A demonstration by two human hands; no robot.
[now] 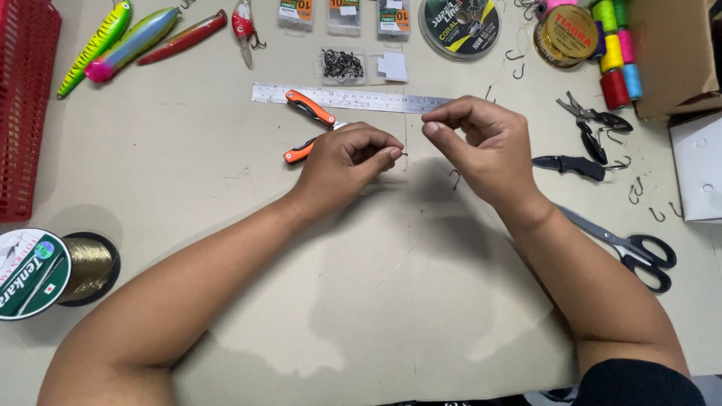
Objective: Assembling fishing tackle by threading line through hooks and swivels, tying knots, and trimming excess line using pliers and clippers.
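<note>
Your left hand [347,156] pinches a small hook [404,155]; right hand [481,139] fingers closed on thin line, above the counter [361,301], near pliers [308,124].

Open tabletop [361,316] betw. forearms and toward near edge; bare strip also left-centre, betw. red basket [26,105] and left hand [342,162]. Just behind left hand: orange-handled pliers [308,128], then steel ruler [350,98] across the way. Far edge crowded w. lures [135,37], hook packs [342,15], line spools [460,26]. Right of right hand [481,146]: black pliers [594,124], folded knife [569,165], scissors [628,248], loose hooks [647,199], so tight passage. Big line spool [45,272] blocks near-left corner.
</note>
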